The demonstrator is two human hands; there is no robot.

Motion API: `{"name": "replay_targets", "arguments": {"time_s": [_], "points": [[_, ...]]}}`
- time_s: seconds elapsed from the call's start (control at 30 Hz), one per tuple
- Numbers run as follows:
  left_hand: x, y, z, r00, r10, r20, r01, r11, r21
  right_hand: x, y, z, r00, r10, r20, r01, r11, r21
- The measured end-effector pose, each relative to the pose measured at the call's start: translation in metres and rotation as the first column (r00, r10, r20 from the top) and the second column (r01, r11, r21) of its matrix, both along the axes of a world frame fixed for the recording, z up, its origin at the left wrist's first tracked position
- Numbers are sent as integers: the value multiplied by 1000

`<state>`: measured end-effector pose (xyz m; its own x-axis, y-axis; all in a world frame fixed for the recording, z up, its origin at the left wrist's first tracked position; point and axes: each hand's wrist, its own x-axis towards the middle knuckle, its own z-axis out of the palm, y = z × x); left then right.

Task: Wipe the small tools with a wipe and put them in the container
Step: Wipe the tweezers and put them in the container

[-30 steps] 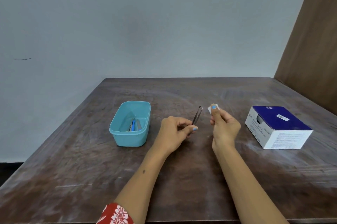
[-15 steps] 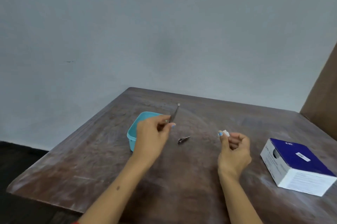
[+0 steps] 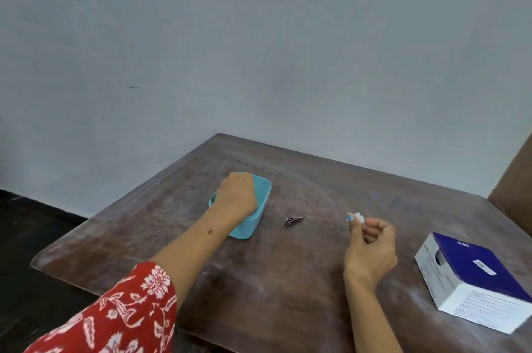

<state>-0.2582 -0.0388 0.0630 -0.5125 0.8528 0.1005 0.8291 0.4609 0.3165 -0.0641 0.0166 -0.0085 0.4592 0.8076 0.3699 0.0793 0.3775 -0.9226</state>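
1. A blue-and-white box (image 3: 475, 275) is seen at the table's (image 3: 288, 280) right — its print is too small to be read.
2. The teal container (image 3: 260, 203) is covered by the left hand (image 3: 237, 198); its grip cannot be told.
3. A white wipe (image 3: 359, 216) is pinched by the right hand (image 3: 371, 249).
4. A metal tool (image 3: 294, 220) lies between them.

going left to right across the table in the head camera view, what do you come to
Left hand over the teal container → small metal tool lying on the table → right hand pinching the white wipe → blue and white box.
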Motion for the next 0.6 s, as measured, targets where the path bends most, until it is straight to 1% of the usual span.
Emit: {"name": "replay_targets", "arguments": {"time_s": [0.07,0.17,0.23,0.3,0.37,0.43,0.53,0.6], "points": [[5,-4,5,998,13,-66,-12,1000,5,0,0,0,1000,4,-1,-4,1000,0],[19,-10,16,969,-4,-245,25,996,85,-1,0,1,1000,15,-7,-15,1000,3],[32,-9,16,944,-62,-323,116,982,151,-2,1,0,1000,23,-7,-23,1000,-3],[47,-4,5,917,-164,-363,240,955,174,-3,1,0,1000,30,-1,-30,1000,-2],[61,3,-12,888,-275,-367,344,929,136,-2,0,0,999,49,5,-49,999,10],[70,11,-29,867,-344,-359,395,916,75,-2,-2,0,997,68,46,-69,997,25],[72,20,-47,872,-366,-324,389,921,6,-5,-2,-3,989,88,121,-96,994,55],[71,24,-54,884,-351,-308,370,929,3,-7,0,-6,981,89,174,-104,991,80]]}}
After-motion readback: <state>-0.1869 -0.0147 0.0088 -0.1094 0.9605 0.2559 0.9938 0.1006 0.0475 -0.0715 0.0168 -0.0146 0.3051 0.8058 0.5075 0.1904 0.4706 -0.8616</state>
